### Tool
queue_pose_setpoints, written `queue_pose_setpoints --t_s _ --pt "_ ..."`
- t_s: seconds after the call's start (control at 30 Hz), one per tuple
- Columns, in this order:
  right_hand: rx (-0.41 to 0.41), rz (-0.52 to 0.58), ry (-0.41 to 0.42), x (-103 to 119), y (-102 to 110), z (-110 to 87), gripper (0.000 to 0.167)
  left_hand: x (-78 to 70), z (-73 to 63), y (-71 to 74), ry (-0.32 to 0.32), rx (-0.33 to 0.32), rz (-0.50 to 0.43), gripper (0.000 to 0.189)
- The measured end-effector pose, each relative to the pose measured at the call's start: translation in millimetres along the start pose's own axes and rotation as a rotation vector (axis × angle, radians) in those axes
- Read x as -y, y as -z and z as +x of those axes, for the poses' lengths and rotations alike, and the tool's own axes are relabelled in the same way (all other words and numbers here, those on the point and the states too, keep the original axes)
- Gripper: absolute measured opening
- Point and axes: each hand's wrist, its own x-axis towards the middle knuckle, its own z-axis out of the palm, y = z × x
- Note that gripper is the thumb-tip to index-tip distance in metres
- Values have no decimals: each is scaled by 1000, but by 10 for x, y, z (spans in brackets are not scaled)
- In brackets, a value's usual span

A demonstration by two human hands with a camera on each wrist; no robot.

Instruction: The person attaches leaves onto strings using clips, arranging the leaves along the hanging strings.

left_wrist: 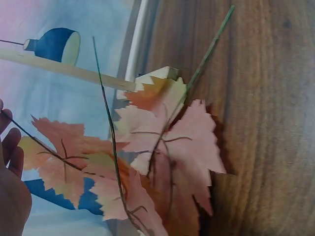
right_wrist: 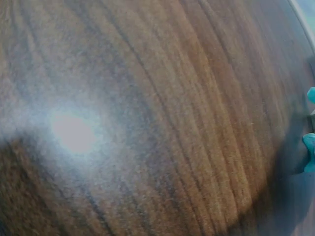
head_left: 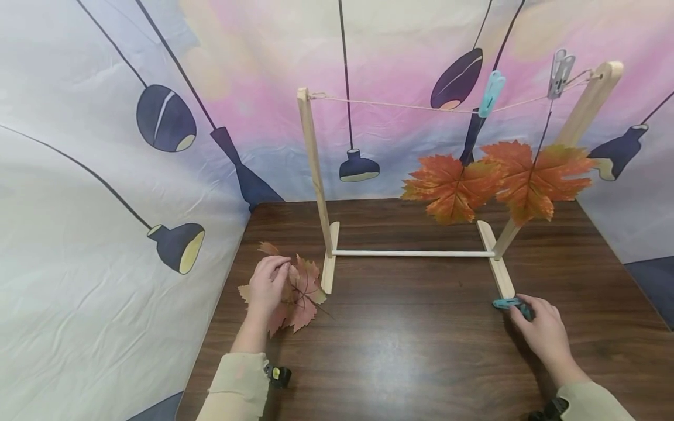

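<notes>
On the left, my left hand [head_left: 267,285] pinches the thin stem of an artificial maple leaf [left_wrist: 64,162], which hangs from the fingertips in the left wrist view. Below and beside it lie more faded orange-pink leaves [head_left: 305,295] with stems sticking out. My right hand [head_left: 544,330] holds a teal clothespin [head_left: 505,303] between thumb and fingers, close to the front end of the rack's right foot. More teal shows under the fingers, partly hidden. The right wrist view catches only teal pieces [right_wrist: 310,147] at its right edge.
A wooden rack [head_left: 315,169] with a white crossbar [head_left: 413,253] carries a string [head_left: 389,105]. From it hang two orange leaves [head_left: 455,187], under a teal clothespin [head_left: 492,93] and a grey clothespin [head_left: 560,75]. A printed cloth [head_left: 253,70] backs the brown table [head_left: 389,339].
</notes>
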Motion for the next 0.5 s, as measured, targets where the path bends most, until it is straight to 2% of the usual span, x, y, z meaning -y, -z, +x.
queue_pose_setpoints --t_s 0.3,0.5 --pt "-61 8 39 43 55 22 31 -155 110 102 109 -17 -12 13" --pt "-87 22 56 83 103 47 29 -251 172 132 101 -24 -84 13"
